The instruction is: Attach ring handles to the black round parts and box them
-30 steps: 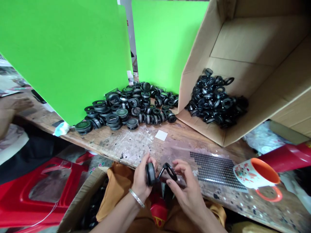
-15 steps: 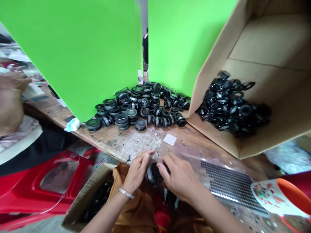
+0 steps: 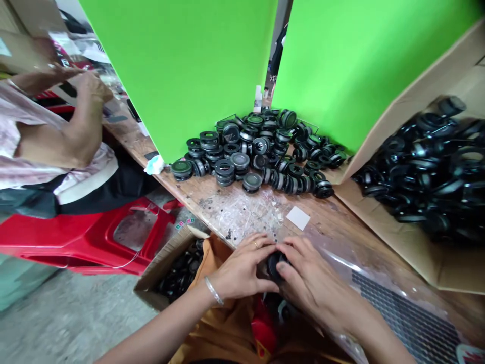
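Note:
A round black part, like a headphone ear cup, is between my two hands above my lap at the table's front edge. My right hand grips it, the thumb pressed across its top face. From the other side my left hand closes round it, with the thumb below and the fingertips at its upper edge. The hands partly hide the part. Beyond them lies a pile of similar black round parts, some in short stacks. A white square card lies flat between the pile and my hands.
At right, a cardboard box on its side holds many black parts. Green panels stand behind. A dotted sheet lies right. Below left are an open carton and a red chair; a person's arm is beyond.
The view has swung left, showing more of the neighbouring person. My left hand has closed in on the round part, which was more exposed before; my right hand still grips it.

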`<state>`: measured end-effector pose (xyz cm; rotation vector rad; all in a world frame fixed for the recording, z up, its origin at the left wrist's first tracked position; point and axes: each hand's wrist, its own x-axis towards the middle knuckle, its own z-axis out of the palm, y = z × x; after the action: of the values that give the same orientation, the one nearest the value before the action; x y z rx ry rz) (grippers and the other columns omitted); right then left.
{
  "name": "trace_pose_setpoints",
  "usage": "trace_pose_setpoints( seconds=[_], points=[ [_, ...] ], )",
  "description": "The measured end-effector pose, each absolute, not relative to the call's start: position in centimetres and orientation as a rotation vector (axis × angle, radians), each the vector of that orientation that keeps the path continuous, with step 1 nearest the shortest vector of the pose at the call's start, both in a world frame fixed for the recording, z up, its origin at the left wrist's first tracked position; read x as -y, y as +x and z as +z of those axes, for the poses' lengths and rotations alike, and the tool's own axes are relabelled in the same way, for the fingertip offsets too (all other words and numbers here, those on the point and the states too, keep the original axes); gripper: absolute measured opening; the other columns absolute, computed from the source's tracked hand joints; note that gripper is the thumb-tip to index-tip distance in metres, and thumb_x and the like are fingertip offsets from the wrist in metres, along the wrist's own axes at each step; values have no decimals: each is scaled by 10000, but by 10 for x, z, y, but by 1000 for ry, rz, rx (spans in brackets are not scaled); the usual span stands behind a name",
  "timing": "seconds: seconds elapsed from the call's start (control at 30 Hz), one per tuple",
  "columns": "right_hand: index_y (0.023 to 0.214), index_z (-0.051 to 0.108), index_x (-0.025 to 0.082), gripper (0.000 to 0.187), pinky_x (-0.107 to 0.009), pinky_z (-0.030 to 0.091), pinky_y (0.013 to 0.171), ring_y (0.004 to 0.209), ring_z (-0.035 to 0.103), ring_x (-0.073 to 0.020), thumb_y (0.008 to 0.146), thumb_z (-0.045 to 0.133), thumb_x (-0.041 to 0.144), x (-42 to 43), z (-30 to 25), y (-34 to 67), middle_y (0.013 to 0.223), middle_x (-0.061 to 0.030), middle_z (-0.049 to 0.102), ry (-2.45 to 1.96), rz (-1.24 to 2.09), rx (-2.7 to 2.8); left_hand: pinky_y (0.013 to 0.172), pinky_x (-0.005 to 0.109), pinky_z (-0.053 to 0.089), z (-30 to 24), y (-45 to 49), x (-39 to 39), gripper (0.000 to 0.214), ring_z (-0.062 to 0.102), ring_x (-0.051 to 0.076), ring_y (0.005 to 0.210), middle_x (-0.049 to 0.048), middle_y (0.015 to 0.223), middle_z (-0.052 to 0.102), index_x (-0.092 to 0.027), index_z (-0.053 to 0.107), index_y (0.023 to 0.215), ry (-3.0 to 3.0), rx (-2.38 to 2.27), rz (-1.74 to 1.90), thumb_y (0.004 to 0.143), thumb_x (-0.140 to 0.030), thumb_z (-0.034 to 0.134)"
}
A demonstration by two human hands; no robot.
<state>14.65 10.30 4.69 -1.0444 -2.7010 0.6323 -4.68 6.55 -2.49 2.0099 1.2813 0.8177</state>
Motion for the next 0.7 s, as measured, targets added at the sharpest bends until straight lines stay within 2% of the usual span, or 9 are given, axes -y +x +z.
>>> trace_pose_setpoints(
  seconds=[0.1, 0.17, 0.3, 0.37, 0.47, 0.57, 0.7],
  points=[
    [895, 638, 185, 404, -317, 448, 736, 842, 622, -192, 1012, 271, 308, -111, 45, 134, 907, -81, 658, -1241, 695, 2674, 1165, 490, 240, -34, -34, -64, 576, 418, 310, 1323, 68, 1272, 614, -274, 658, 1182, 2023, -1400, 890, 681, -535, 766],
    [843, 626, 183, 374, -323, 411, 660, 748, 616, -207, 997, 304, 297, -114, 39, 127, 816, -78, 656, -1396, 599, 2688, 1157, 471, 252, -37, -29, -63, 525, 450, 294, 1289, 66, 1243, 626, -258, 661, 1161, 2019, -1425, 923, 713, -520, 742],
    [903, 573, 207, 170, -326, 376, 673, 822, 578, -233, 948, 414, 246, -111, 26, 121, 867, -71, 636, -1332, 358, 2666, 1142, 451, 264, -39, -25, -62, 481, 484, 281, 1240, 69, 1234, 630, -222, 656, 1114, 2022, -1434, 983, 698, -445, 747],
    [881, 552, 214, 139, -333, 374, 691, 808, 552, -225, 936, 424, 222, -109, 20, 120, 860, -67, 620, -1298, 315, 2637, 1127, 469, 269, -40, -23, -63, 453, 499, 289, 1214, 71, 1229, 636, -221, 657, 1092, 2017, -1464, 1013, 682, -394, 744],
    [922, 572, 214, 155, -372, 373, 740, 852, 527, -248, 936, 418, 226, -110, 8, 116, 905, -87, 607, -1340, 210, 2599, 1084, 478, 309, -40, -20, -64, 420, 508, 303, 1191, 81, 1189, 649, -229, 664, 1077, 2016, -1497, 1018, 677, -347, 721],
    [1076, 594, 211, 222, -409, 373, 782, 935, 510, -281, 943, 426, 264, -115, -4, 110, 993, -116, 600, -1386, 133, 2571, 1046, 466, 341, -40, -17, -65, 399, 516, 307, 1168, 100, 1123, 656, -221, 670, 1069, 2035, -1516, 993, 691, -345, 700],
    [1220, 559, 184, 342, -439, 386, 837, 1000, 498, -295, 955, 433, 360, -119, -13, 108, 1079, -146, 594, -1386, 157, 2482, 1029, 487, 331, -42, -10, -67, 520, 526, 320, 1133, 129, 1151, 644, -186, 627, 1170, 2048, -1591, 1003, 704, -408, 688]
  ],
)
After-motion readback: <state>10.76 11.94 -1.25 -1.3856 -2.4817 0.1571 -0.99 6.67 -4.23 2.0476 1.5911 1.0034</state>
